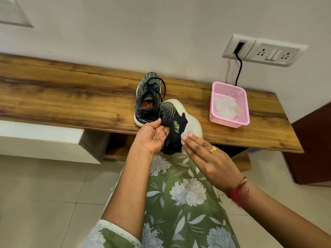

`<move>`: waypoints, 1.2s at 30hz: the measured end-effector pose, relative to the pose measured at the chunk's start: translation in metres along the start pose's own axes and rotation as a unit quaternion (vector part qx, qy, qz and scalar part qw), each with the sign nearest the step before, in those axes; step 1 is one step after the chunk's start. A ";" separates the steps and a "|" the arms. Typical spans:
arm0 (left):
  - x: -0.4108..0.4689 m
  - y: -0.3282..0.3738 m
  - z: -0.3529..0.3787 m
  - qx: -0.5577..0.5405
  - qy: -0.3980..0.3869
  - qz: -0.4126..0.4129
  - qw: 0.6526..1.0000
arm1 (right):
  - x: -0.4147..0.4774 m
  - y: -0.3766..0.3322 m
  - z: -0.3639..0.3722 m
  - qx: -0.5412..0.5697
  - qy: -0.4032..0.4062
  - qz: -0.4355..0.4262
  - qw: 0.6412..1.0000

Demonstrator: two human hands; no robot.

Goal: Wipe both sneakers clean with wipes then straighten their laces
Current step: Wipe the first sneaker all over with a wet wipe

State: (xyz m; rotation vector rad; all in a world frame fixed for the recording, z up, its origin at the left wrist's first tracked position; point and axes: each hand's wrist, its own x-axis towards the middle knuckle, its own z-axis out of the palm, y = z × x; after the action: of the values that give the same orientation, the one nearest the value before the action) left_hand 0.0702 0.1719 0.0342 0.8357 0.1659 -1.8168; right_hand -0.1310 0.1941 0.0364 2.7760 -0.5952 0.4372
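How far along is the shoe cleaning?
Nothing looks finished. In hand: the left hand holds one sneaker while the right hand presses a wipe to its white sole. Left: the other sneaker on the bench, its laces loose, and straightening both sets. More wipes lie in the pink basket.

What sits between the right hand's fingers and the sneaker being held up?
A white wipe: the right hand presses it with straight fingers against the held sneaker, as the head view shows.

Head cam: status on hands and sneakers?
Left hand grips the raised sneaker. Right hand, held flat, presses a wipe to its white sole. Second sneaker on the bench, laces loose. Nothing in the way.
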 end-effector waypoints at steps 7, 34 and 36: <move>-0.002 -0.003 0.006 -0.026 -0.007 -0.006 1.000 | -0.003 0.017 -0.004 -0.019 -0.002 0.006 1.000; -0.009 0.002 0.010 0.012 -0.015 -0.024 1.000 | -0.011 0.010 -0.006 -0.001 -0.025 -0.052 0.998; -0.012 -0.002 0.010 0.036 -0.007 -0.033 0.999 | -0.015 0.008 -0.006 -0.015 -0.052 -0.096 0.994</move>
State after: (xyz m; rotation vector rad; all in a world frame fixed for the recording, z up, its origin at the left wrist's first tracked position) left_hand 0.0663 0.1771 0.0485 0.8763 0.1203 -1.8992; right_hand -0.1492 0.1947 0.0378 2.8063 -0.3492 0.2414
